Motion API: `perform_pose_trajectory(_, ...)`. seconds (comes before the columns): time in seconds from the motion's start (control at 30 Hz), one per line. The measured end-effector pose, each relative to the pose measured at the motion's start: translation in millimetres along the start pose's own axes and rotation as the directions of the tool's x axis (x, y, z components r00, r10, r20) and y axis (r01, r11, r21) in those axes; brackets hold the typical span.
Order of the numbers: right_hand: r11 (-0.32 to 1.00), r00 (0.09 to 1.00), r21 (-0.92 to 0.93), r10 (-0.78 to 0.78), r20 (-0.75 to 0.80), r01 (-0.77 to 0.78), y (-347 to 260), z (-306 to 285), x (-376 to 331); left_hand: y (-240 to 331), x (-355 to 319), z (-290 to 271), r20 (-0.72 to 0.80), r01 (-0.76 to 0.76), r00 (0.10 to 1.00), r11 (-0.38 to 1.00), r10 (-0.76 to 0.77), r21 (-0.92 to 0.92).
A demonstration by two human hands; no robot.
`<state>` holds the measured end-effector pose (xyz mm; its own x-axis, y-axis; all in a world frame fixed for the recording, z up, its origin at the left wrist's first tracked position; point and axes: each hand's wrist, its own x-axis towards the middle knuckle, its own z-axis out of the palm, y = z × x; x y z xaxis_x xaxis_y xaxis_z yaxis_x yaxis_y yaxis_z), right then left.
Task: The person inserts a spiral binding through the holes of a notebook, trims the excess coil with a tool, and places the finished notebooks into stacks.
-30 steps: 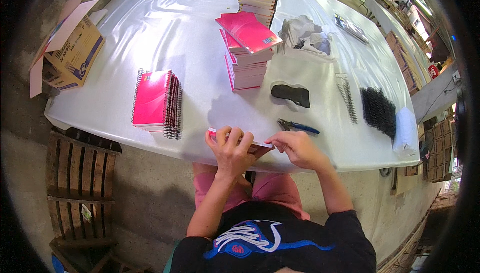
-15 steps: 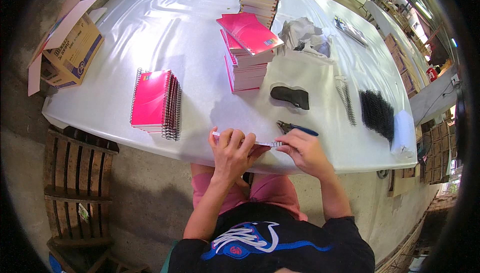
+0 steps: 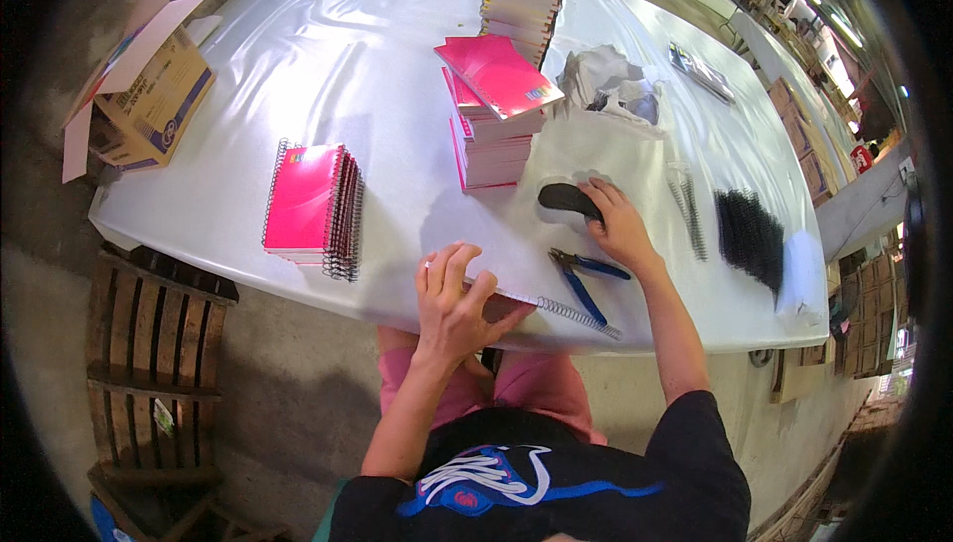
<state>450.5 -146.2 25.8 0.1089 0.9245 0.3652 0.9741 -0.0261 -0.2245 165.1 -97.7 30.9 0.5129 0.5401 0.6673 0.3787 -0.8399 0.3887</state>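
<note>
At the near table edge my left hand (image 3: 455,299) holds a notebook (image 3: 506,296), seen nearly edge-on and mostly hidden by the fingers. A loose spiral coil (image 3: 581,318) runs from the notebook's edge out to the right, its far end free. My right hand (image 3: 619,224) has its fingers closed over the right end of a flat, black, rounded object (image 3: 564,199), whose kind I cannot make out. Between that hand and the coil lie blue-handled pliers (image 3: 588,289), their handles spread apart.
Coil-bound pink notebooks (image 3: 301,200) are stacked at left. A taller pile of pink notebooks (image 3: 496,75) stands at centre, before coil-bound books (image 3: 521,1). Crumpled plastic (image 3: 611,85), loose coils (image 3: 687,212) and a black coil bundle (image 3: 751,239) lie right. An open carton (image 3: 154,105) sits far left.
My right hand has left the coil and moved up to the black object. The coil now sticks out uncovered, and the pliers show fully. My left hand stays on the notebook, fingers slightly shifted.
</note>
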Motion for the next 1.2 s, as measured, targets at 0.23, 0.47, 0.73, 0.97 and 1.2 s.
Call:
perform_pose_trajectory(0.23,0.047,0.933,0.993,-0.339,0.116,-0.107,-64.9,-20.5,-15.8,-4.5,-0.7,0.6,-0.006,0.013,1.000,0.999,-0.013,-0.031)
perform_pose_trajectory(0.47,0.630,0.945,0.771,-0.298,0.133,0.091,-81.3,-23.2,-15.2,-8.2,-2.7,4.0,-0.010,-0.008,1.000,0.998,0.008,-0.056)
perform_pose_trajectory(0.73,0.680,0.960,0.732,-0.183,0.209,-0.030,-90.8,-18.7,-0.6,-12.9,1.9,1.8,-0.034,0.040,0.998,0.991,-0.045,-0.128)
perform_pose_trajectory(0.97,0.618,0.976,0.777,-0.071,0.205,-0.118,-95.1,-8.7,7.6,-25.4,0.9,10.5,-0.076,0.103,0.988,0.935,-0.137,-0.341)
perform_pose_trajectory(1.2,0.767,0.977,0.620,0.039,0.210,-0.164,-96.1,-0.9,21.6,-26.3,2.5,13.3,-0.132,0.126,0.969,0.873,-0.211,-0.472)
